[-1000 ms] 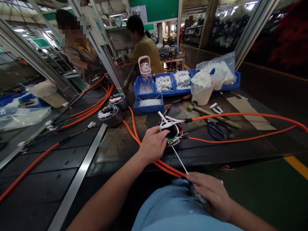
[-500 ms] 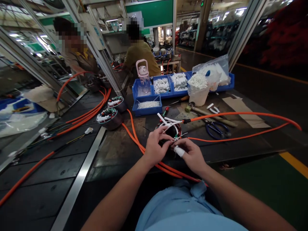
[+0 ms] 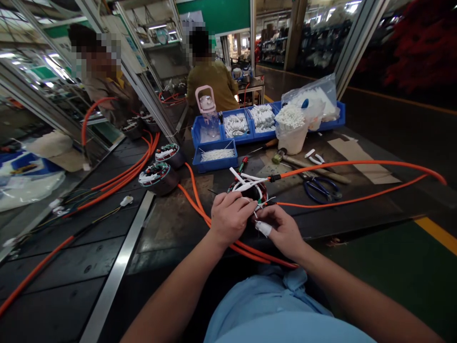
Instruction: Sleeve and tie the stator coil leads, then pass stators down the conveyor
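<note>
A round motor stator (image 3: 263,187), with red and green wires at its rim, sits on the bench, partly hidden behind my hands. White sleeves (image 3: 246,180) stand across its top and lead to an orange cable (image 3: 321,167). My left hand (image 3: 232,216) is closed at the stator's near side, its fingertips pinched by a thin white tie (image 3: 255,215). Facing it, my right hand (image 3: 282,228) pinches the same tie between thumb and fingers. White tape wraps the right thumb. The tie's far part is hidden by the fingers.
Blue bins (image 3: 216,163) of white pieces stand behind, beside a pink-handled bottle (image 3: 207,112) and a full white tub (image 3: 291,136). Pliers (image 3: 319,189) and a hammer (image 3: 314,170) lie to the right. Two more stators (image 3: 159,178) stand left. Two co-workers are beyond.
My left hand has turned, its fingers folding more tightly over the stator's near edge. My right hand stays nearly in place. The camera view has shifted slightly.
</note>
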Demonstrator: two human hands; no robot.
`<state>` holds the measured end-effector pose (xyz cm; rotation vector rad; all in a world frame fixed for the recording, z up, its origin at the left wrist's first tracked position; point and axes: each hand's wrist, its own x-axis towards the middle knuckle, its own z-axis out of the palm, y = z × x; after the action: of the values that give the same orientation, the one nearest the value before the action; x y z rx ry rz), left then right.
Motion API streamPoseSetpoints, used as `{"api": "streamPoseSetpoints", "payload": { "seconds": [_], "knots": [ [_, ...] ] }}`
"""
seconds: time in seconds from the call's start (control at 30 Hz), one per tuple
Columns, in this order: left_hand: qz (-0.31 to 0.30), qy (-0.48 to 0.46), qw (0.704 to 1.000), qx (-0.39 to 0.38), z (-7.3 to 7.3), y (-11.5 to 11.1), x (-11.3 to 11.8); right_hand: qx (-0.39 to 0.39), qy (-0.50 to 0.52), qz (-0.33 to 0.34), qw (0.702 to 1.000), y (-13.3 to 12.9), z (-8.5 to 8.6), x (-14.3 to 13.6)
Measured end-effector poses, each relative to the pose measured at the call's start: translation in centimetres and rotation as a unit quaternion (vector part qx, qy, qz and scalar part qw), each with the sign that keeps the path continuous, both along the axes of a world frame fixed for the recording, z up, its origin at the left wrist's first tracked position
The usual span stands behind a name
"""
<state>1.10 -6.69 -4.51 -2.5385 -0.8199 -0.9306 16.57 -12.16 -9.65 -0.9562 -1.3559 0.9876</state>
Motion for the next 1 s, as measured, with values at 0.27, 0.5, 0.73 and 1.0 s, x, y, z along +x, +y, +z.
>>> {"api": "streamPoseSetpoints", "payload": {
  "seconds": [0.27, 0.5, 0.73, 1.0],
  "knots": [
    [-0.013, 0.023, 0.998, 0.062, -0.3, 0.0, -0.1, -0.013, -0.039, -0.046, 0.998, 0.3, 0.3, -0.2],
    [-0.118, -0.023, 0.989, -0.092, 0.1, -0.6, -1.0, -0.017, -0.053, -0.084, 0.995, 0.7, 0.4, -0.7],
    [-0.128, -0.122, 0.963, -0.202, -0.8, -1.0, -0.5, 0.028, -0.183, 0.004, 0.983, -1.0, 1.3, 1.2],
    [-0.077, -0.083, 0.977, -0.182, -1.2, -1.1, -0.5, -0.019, -0.227, 0.056, 0.972, -0.2, 1.8, 1.7]
  ]
}}
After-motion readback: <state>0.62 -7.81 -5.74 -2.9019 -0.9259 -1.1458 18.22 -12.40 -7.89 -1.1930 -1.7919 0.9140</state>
